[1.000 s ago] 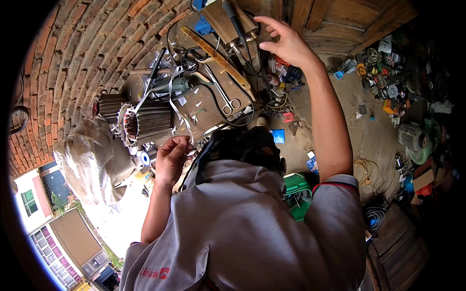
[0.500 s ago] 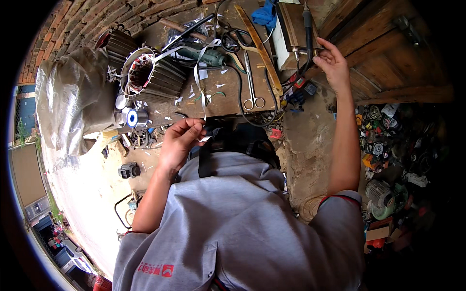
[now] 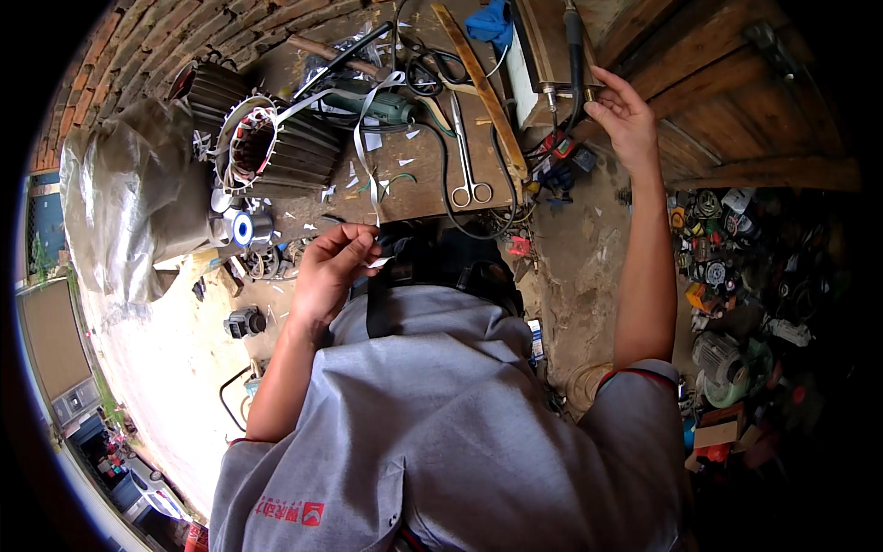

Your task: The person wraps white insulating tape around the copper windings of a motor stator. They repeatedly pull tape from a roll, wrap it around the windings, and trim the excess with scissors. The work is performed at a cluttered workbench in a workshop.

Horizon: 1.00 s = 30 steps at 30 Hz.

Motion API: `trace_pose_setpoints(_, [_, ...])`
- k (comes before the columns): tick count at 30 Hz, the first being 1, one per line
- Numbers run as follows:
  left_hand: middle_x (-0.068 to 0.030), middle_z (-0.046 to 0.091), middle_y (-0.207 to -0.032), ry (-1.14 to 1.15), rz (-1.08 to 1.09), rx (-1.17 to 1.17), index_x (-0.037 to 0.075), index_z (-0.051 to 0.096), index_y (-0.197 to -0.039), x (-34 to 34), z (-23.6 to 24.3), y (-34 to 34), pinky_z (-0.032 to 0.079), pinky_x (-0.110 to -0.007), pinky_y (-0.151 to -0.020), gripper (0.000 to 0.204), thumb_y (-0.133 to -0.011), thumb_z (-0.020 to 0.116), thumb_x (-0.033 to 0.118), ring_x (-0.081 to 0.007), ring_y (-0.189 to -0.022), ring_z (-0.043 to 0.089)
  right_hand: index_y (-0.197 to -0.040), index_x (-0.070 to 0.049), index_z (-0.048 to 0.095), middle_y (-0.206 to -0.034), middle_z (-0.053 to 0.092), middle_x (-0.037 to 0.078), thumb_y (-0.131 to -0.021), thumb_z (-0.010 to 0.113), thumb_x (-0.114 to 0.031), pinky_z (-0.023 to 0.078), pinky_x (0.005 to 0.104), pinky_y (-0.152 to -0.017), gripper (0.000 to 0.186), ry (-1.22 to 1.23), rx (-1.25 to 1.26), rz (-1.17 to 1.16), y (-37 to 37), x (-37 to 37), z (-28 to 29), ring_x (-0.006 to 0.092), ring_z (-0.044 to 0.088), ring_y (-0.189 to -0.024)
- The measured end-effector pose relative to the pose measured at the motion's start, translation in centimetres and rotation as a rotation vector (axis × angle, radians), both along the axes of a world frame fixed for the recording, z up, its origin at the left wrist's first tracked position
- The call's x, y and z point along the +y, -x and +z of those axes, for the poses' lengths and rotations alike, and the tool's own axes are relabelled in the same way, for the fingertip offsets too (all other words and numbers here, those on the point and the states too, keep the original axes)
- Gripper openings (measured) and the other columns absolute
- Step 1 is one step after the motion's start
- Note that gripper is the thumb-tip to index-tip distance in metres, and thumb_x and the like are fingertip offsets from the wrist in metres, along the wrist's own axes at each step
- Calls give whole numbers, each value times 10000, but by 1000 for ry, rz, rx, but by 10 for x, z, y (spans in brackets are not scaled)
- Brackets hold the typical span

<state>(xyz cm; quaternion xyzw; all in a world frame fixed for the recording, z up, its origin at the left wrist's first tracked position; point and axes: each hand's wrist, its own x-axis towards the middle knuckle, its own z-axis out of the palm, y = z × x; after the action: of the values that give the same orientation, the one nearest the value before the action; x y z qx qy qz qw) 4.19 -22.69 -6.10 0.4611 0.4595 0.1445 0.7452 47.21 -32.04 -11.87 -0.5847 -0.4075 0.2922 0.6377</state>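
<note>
The left hand (image 3: pixel 326 271) has its grip pinched together on a thin white strip (image 3: pixel 368 161), which runs from the fingers up across the counter (image 3: pixel 432 179) toward the finned motor stator (image 3: pixel 267 147). Light and floppy, it looks easily creased, so a pinch near its end suits it. The right hand (image 3: pixel 625 115) reaches to a black cable (image 3: pixel 577 64), fingers loosely curled about it.

The right hand (image 3: pixel 624 115) now reaches farther out to the black cable (image 3: pixel 575 64) beside the wooden box (image 3: pixel 543 55), fingers curled near it. The left hand (image 3: pixel 331 271) has dropped lower, pinching the white strip (image 3: pixel 366 156) closer to the chest. The desk (image 3: pixel 414 184) sits more centred in view.
</note>
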Motion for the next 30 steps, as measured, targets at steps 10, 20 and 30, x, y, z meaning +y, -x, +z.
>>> trace_pose_setpoints(10, [-19,673,-911,-22,-47,-19,30,643,-1115,2,9,-14,504,-236,-712,213,-981,614,193,-93,-830,625,-1377,-42,540,-1053,643,35,-868,643,78,488,230,-859,533,-1,16,-6,5,-3,3,83,605,-945])
trace_pose_setpoints(20, [-43,669,-972,-7,-5,-98,13,622,-1161,2,14,-13,514,-258,-770,226,-979,602,145,-116,-887,630,-1382,-51,548,-1112,633,39,-883,655,45,487,232,-869,520,27,-49,-114,10,-10,13,79,589,-937])
trace_pose_setpoints(30, [-125,618,-1020,-73,336,-636,-38,543,-1164,-8,51,-17,483,-315,-851,369,-804,472,-83,-205,-920,618,-960,30,662,-748,601,-9,-968,641,-131,429,184,-620,163,165,232,184,232,-22,72,40,527,-668])
